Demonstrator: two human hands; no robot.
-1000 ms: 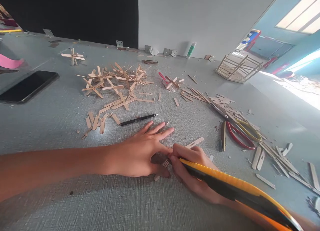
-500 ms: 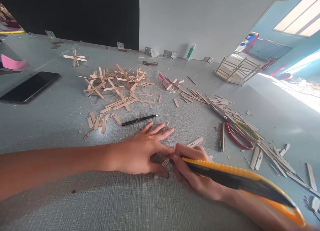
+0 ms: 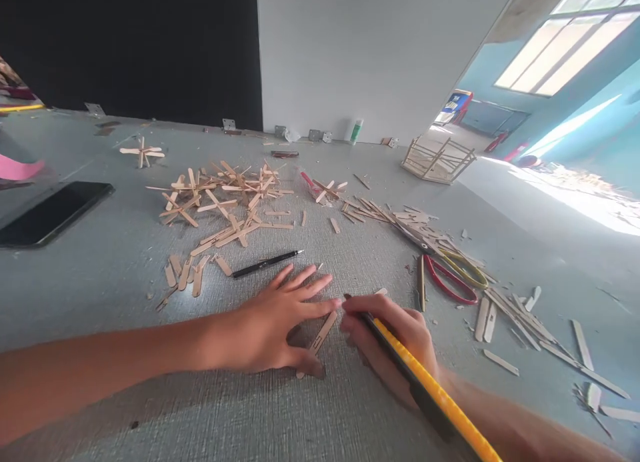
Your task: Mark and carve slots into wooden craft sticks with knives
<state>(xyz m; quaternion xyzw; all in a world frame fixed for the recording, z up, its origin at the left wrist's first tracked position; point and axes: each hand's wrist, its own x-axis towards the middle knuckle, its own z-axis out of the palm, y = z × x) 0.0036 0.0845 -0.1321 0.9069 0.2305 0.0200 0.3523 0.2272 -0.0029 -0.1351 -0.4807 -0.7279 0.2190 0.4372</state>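
My left hand (image 3: 273,325) lies on the grey tabletop, palm down, with its fingers spread. Its thumb and index finger straddle a small wooden craft stick (image 3: 325,334) with dark markings; the thumb rests by the stick's lower end. Closed around a yellow and black utility knife (image 3: 440,402), my right hand (image 3: 403,329) is just to the right of that stick. The knife's tip shows near my left index fingertip, and its handle slants toward the bottom edge. Beyond my left fingers lies a black mechanical pencil (image 3: 267,264).
Star-shaped stick assemblies (image 3: 220,195) lie at centre left, with short cut pieces (image 3: 197,275) nearer. Red and yellow scissors (image 3: 453,279) rest among loose sticks on the right. A phone (image 3: 57,212) is at left; a stick frame (image 3: 437,161) and a glue stick (image 3: 356,132) stand behind.
My right hand has drawn back a little from the stick, which shows more fully. The knife handle has swung from rightward to steeper, toward the bottom. The whole view has shifted.
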